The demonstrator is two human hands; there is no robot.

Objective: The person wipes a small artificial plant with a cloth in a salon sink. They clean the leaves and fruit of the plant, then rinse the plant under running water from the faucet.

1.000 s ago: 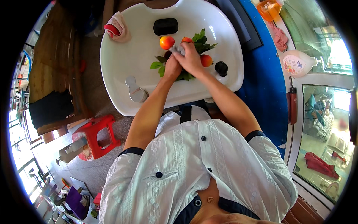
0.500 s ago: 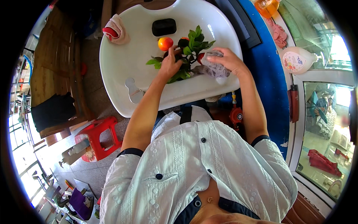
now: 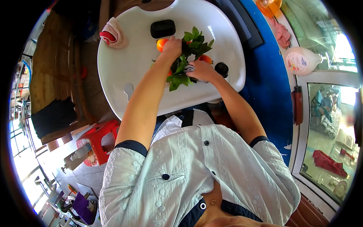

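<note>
Inside a white basin [image 3: 113,72] lies a leafy fruit branch [image 3: 196,42] with dark green leaves and orange-red fruits. My left hand [image 3: 172,47] is closed around its far left part, right beside an orange fruit [image 3: 161,44]; its fingertips are hidden. My right hand [image 3: 204,71] pinches a grey cloth [image 3: 190,68] against the leaves at the branch's near side. Just beyond that hand shows another orange fruit [image 3: 205,58]. The middle of the branch is partly covered by my hands.
A black pad [image 3: 163,28] sits at the basin's back, a pink towel [image 3: 117,33] over its left rim. A dark round drain [image 3: 221,69] lies right of my right hand. On the right stands a pump bottle [image 3: 302,60]; a red stool [image 3: 99,142] is at lower left.
My right hand has moved left with the cloth, from a fruit at the right to the middle leaves, uncovering the drain. My left hand has moved slightly farther away, beside the orange fruit.
</note>
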